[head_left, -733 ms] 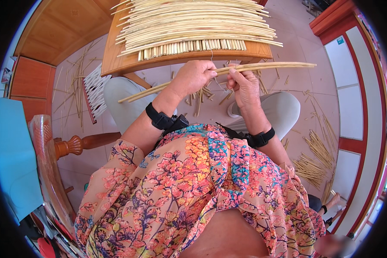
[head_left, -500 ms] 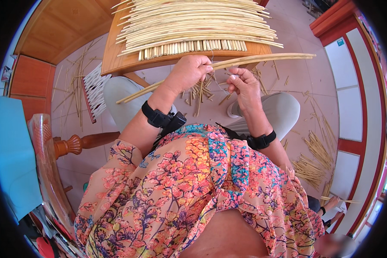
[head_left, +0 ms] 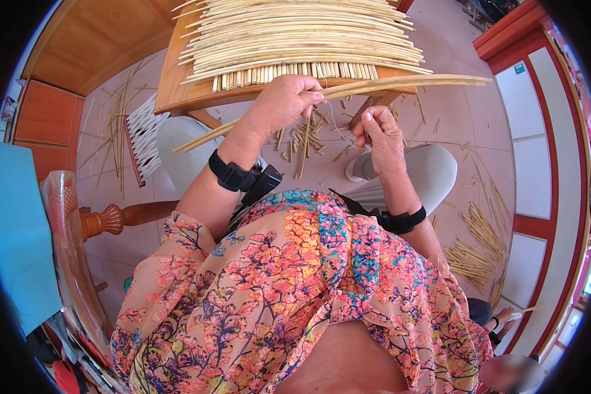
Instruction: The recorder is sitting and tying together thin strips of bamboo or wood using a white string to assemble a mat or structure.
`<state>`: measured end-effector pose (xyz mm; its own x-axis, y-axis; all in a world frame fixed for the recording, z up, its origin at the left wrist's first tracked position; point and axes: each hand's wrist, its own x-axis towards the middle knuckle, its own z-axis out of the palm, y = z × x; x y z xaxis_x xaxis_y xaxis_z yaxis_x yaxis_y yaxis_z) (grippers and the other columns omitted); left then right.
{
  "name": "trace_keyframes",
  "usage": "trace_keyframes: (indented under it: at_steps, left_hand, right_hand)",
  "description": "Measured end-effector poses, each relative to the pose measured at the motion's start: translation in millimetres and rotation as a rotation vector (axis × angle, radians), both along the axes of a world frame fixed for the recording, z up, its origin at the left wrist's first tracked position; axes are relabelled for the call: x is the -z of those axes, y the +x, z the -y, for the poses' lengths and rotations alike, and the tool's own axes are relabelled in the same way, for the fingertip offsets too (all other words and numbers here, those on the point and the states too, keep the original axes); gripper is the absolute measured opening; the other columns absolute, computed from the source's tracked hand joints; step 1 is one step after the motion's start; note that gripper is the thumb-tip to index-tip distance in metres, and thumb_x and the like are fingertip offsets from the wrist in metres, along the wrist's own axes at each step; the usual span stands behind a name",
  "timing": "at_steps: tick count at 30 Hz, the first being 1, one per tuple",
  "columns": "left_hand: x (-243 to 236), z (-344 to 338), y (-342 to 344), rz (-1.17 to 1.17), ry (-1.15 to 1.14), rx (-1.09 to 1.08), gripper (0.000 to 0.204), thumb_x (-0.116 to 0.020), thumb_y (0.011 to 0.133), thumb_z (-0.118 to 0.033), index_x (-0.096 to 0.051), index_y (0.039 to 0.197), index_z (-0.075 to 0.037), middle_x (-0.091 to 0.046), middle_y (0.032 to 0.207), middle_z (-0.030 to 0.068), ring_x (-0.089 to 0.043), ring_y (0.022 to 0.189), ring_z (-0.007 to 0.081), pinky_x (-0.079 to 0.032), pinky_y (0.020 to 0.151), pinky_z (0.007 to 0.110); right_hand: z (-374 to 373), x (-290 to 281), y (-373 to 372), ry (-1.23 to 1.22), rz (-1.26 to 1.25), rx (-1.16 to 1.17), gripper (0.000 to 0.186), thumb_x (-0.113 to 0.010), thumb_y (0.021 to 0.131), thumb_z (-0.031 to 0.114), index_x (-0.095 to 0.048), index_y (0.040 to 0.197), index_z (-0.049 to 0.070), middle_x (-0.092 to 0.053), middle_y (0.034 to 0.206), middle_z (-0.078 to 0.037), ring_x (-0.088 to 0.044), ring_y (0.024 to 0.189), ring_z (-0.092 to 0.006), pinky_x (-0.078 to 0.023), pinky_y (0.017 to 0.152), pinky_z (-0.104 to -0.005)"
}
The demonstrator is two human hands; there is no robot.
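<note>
Two long, thin pale sticks (head_left: 400, 82) lie slanting across in front of the table edge. My left hand (head_left: 284, 102) is closed around them near their middle, fingers wrapped over the top. A thin pale thread (head_left: 335, 122) hangs from beside my left fingertips and curves down toward my right hand (head_left: 381, 133). The right fingers are curled together on the thread, below the sticks and apart from them; its end is hidden. Just beyond, on the wooden table (head_left: 171, 88), lies a mat of many parallel sticks (head_left: 302, 39) over a row of short cut pieces (head_left: 295, 70).
Short stick offcuts (head_left: 308, 138) litter the tiled floor under the table. Bundles of sticks (head_left: 476, 249) lie at the right, longer ones (head_left: 119, 125) at the left near a white slatted rack (head_left: 144, 141). Another person's hand (head_left: 503, 316) holds a stick at lower right.
My right hand has dropped away from the sticks, moving slightly right and down, and its fingers have curled in. My left hand has risen slightly with the sticks.
</note>
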<state>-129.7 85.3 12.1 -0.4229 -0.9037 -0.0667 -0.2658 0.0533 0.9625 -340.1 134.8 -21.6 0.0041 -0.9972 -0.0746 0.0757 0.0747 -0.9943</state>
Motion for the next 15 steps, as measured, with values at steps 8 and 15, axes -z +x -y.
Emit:
trace_keyframes:
  at_steps: [8,15]
  left_hand:
    - [-2.5,0.1,1.4,-0.049,0.052,0.014,0.016,-0.053,0.081,-0.015,-0.061,0.078,-0.001,-0.051,0.050,-0.0005,-0.043,0.046,0.0069,-0.033,0.046,0.022]
    - [-2.1,-1.7,2.8,-0.025,0.039,0.048,0.014,-0.050,0.083,-0.013,-0.059,0.082,-0.003,-0.050,0.055,-0.0037,-0.037,0.045,0.0016,-0.029,0.042,0.016]
  right_hand:
    - [-1.4,-8.1,8.0,0.067,-0.117,-0.066,0.009,-0.049,0.088,0.016,-0.047,0.086,0.007,-0.054,0.061,-0.003,-0.043,0.042,-0.0039,-0.035,0.038,-0.0176]
    - [1.3,-15.6,14.5,-0.096,-0.154,-0.035,0.009,-0.051,0.087,0.012,-0.047,0.084,0.004,-0.058,0.067,-0.005,-0.048,0.047,-0.0055,-0.042,0.044,-0.0183]
